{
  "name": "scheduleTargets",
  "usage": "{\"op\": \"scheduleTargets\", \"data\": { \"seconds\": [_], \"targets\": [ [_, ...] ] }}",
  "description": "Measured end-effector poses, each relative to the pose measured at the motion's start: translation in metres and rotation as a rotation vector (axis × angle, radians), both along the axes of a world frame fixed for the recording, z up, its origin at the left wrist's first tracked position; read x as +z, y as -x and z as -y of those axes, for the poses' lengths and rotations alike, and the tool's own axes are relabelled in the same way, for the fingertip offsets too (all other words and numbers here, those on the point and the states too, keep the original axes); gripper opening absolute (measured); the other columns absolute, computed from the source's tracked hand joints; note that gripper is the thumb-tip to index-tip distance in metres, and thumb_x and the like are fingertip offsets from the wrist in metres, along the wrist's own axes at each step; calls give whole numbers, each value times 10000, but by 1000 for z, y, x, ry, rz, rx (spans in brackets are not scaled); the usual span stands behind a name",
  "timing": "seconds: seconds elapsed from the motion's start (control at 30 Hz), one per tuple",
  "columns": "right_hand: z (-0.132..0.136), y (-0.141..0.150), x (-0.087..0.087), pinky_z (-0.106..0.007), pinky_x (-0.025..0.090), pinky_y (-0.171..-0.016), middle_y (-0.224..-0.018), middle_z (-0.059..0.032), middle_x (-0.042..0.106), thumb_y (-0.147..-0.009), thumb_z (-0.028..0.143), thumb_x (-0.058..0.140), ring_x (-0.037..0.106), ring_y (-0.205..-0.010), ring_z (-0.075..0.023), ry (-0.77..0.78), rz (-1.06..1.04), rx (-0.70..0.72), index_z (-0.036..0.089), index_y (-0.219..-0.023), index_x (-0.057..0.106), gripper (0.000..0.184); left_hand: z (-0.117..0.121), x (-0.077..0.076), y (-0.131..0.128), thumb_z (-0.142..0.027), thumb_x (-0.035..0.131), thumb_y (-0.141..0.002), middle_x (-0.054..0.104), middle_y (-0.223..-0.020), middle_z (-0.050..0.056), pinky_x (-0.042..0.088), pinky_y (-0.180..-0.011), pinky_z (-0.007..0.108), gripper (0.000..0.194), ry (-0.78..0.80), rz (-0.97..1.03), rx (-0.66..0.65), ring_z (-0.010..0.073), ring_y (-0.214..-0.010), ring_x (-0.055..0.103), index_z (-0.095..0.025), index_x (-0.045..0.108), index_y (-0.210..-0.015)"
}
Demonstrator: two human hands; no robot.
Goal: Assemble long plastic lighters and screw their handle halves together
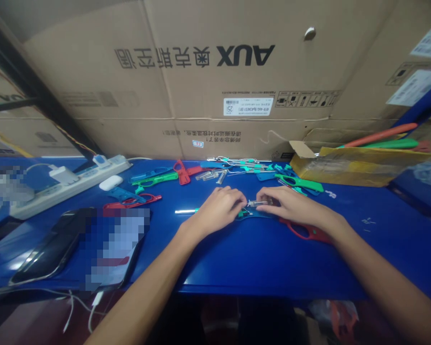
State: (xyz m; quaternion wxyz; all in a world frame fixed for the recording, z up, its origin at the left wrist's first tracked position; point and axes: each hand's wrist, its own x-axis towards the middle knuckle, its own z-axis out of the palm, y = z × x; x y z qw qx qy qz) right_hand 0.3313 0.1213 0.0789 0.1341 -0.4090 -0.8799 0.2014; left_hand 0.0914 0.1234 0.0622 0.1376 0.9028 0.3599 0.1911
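Note:
My right hand is closed round a small clear plastic fuel tank, its white-tipped end pointing left. Close by, the fingers of my left hand are pinched together at that end; whatever they grip is too small to make out. Beneath both hands lies a blue lighter handle half, mostly covered. A thin metal tube with a green part sticks out to the left from under my left hand. Under my right wrist rests a red lighter handle half, partly hidden.
Lighter tubes, clear tanks and coloured handle shells lie along the back. An open carton stands at right. At left are a power strip, a black object and a phone with cables.

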Motion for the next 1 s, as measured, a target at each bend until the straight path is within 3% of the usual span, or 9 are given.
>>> {"op": "scheduleTargets", "data": {
  "seconds": [1.0],
  "targets": [
    [3,11,-7,-265,337,-597,-732,9,608,-1000,401,521,517,-631,-145,-38,2,38,217,-908,577,213,-2,2,1,-189,529,-971,769,-889,27,465,-821,355,222,16,-2,71,216,-839,666,-199,743,-913]
  ]
}}
